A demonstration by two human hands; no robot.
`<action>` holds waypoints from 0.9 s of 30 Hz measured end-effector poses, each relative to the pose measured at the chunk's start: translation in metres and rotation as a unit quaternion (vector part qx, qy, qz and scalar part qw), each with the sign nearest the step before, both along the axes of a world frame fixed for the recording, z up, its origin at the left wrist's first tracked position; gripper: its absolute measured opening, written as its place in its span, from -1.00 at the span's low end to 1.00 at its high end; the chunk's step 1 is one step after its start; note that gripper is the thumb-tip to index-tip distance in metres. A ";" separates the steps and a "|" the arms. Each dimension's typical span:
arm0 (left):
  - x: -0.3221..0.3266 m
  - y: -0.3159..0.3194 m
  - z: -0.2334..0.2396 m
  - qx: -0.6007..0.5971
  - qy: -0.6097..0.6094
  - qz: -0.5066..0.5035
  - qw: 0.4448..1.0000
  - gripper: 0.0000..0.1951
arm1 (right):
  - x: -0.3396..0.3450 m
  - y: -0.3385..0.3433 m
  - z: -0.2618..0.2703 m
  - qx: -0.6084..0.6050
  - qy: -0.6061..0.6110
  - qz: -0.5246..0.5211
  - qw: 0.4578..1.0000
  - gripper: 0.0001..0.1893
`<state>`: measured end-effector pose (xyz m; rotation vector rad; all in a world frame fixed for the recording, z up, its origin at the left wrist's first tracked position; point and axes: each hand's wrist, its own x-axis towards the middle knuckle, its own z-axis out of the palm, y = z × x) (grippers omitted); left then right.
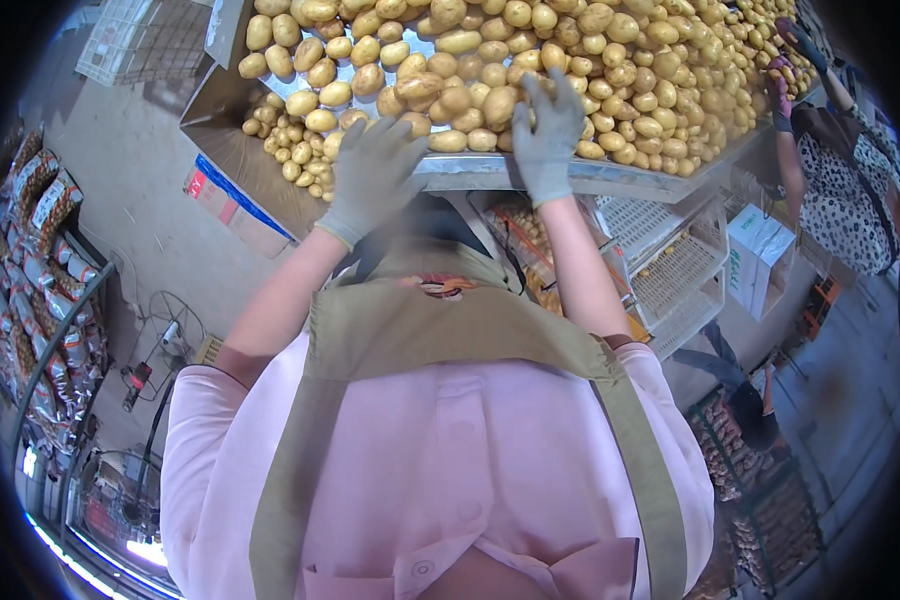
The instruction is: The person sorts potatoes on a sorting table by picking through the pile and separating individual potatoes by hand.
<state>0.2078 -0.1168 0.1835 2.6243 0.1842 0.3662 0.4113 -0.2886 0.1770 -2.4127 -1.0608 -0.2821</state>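
Observation:
Many yellow potatoes [637,82] cover a metal sorting table [469,166], heaped thickest to the right, with bare metal showing at the left. My left hand [379,176], in a pale work glove, is over the near left edge of the table, fingers spread beside some potatoes; whether it grips one is hidden. My right hand [549,127], gloved alike, reaches over the near edge, its fingers apart and resting on potatoes beside a larger potato [499,105]. Smaller potatoes [292,146] lie in a cardboard box [225,142] at the table's left end.
Plastic crates [675,277] and a white box [761,247] stand below the table on the right. Another person [844,180] with gloved hands works at the far right end. A white crate [139,37] is at upper left; filled bags [37,300] are stacked at far left.

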 end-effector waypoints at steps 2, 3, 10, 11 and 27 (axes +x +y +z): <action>0.009 -0.004 -0.008 0.032 -0.039 0.029 0.998 -0.68 | 0.012 0.021 -0.001 -0.017 -0.017 0.013 1.000 -0.67; 0.012 -0.001 -0.012 0.032 -0.039 0.026 0.998 -0.68 | 0.015 0.032 -0.006 -0.034 -0.034 0.023 0.999 -0.69; -0.014 0.051 -0.036 -0.026 -0.050 0.103 0.993 -0.72 | -0.062 0.049 0.012 -0.011 0.178 0.229 0.957 -0.74; -0.015 0.055 -0.035 -0.026 -0.051 0.102 0.993 -0.72 | -0.051 0.044 0.006 -0.011 0.176 0.228 0.957 -0.74; 0.014 0.011 -0.019 -0.028 0.043 0.044 0.998 -0.68 | 0.030 0.086 -0.008 -0.282 -0.192 0.174 0.924 -0.70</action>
